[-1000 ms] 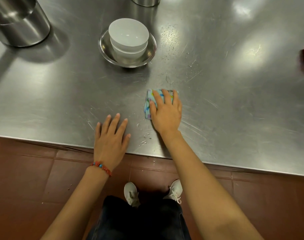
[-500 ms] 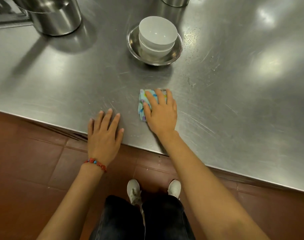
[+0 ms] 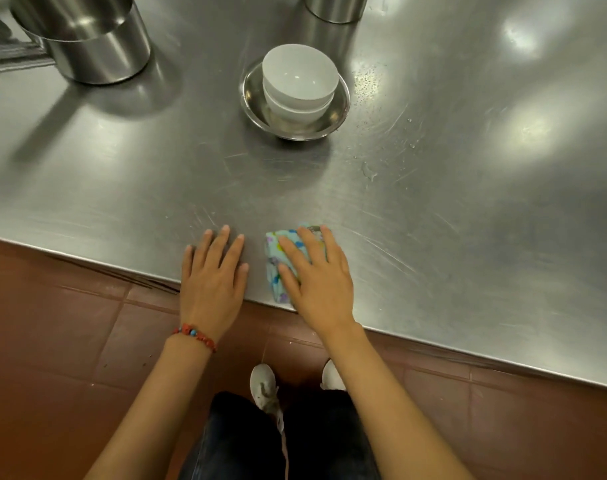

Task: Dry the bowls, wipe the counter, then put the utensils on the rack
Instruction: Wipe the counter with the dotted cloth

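Note:
Stacked white bowls (image 3: 299, 77) sit inside a shallow steel dish (image 3: 340, 109) on the stainless counter (image 3: 122, 174). A folded light-blue patterned cloth (image 3: 276, 268) lies at the counter's front edge. My right hand (image 3: 317, 275) presses flat on it with straight fingers. My left hand (image 3: 214, 275) rests flat on the bare counter edge just left of the cloth, a red bead bracelet at its wrist. Water drops (image 3: 369, 173) dot the counter to the right of the dish.
A large steel pot (image 3: 91, 39) stands at the back left and another steel container (image 3: 335, 6) at the back centre. A red-brown tiled floor (image 3: 53, 341) lies below the counter edge, with my legs and shoes there.
My right hand has drawn the cloth back toward the front edge of the counter and slightly left. The left hand stayed flat at the edge. The view has shifted.

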